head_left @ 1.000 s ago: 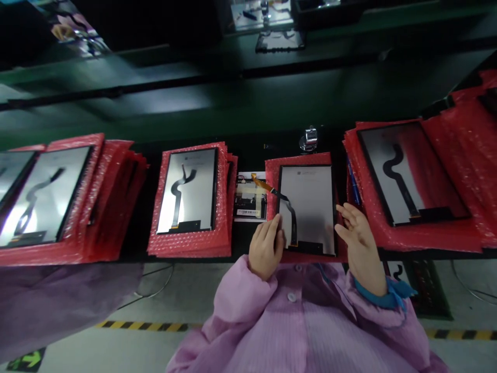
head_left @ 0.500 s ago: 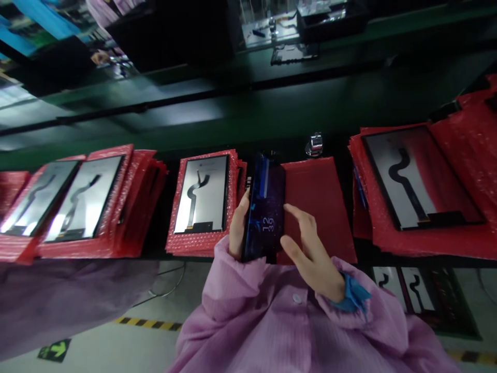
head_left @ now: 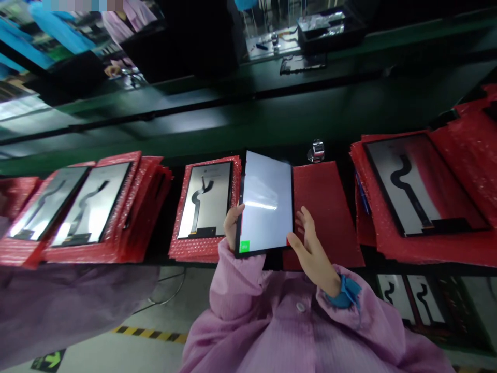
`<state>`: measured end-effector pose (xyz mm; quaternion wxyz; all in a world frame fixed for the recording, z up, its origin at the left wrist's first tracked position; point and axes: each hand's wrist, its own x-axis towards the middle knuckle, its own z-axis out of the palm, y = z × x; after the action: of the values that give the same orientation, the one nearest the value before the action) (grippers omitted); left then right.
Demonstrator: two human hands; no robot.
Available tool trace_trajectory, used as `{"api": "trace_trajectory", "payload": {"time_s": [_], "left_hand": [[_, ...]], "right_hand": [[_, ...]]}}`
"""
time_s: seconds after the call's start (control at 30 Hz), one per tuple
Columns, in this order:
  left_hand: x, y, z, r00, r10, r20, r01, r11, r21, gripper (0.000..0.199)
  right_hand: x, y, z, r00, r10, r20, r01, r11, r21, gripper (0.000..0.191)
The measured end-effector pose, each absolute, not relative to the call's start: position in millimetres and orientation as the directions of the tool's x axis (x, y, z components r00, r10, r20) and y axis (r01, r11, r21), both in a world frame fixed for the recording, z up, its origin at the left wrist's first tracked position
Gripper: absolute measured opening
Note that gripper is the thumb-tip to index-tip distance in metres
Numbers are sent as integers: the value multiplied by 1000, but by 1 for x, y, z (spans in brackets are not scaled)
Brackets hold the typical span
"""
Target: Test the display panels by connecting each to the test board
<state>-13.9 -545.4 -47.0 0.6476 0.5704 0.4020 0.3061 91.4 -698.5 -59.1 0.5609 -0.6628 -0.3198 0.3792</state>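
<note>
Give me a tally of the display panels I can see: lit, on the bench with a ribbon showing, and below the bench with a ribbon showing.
Lit screen in the left hand: 1
On the bench, far-left panel, its neighbour, middle panel, right panel: 4
Below the bench, left lower panel and right lower panel: 2
Total: 7

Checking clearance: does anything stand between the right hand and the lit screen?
Nothing visible. The right hand is at the lower right edge of the lit screen (contact unclear); the red wrap lies below.
</note>
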Motion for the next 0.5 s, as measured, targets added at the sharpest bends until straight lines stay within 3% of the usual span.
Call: {"api": "trace_trajectory", "payload": {"time_s": [0.07, 0.13, 0.27, 0.4, 0.5], "left_hand": [[-5, -547, -57, 401, 914, -57, 1, 62, 998, 49], [8, -549, -63, 339, 941, 3, -45, 13, 999, 54], [30, -553, -67, 488, 870, -75, -189, 189, 964, 70], [34, -554, -70, 583, 804, -118, -463, 448, 765, 67], [32, -555, -73, 592, 789, -165, -569, 554, 608, 57]], "right_hand": [[99, -696, -57, 507, 858, -78, 32, -110, -993, 72], [107, -695, -51, 525, 850, 36, 230, -101, -968, 64], [118, -704, -36, 511, 840, 181, 571, -175, -802, 55], [129, -713, -18, 512, 809, 290, 714, -213, -667, 85], [137, -697, 1, 412, 799, 437, 867, -197, -458, 101]]}}
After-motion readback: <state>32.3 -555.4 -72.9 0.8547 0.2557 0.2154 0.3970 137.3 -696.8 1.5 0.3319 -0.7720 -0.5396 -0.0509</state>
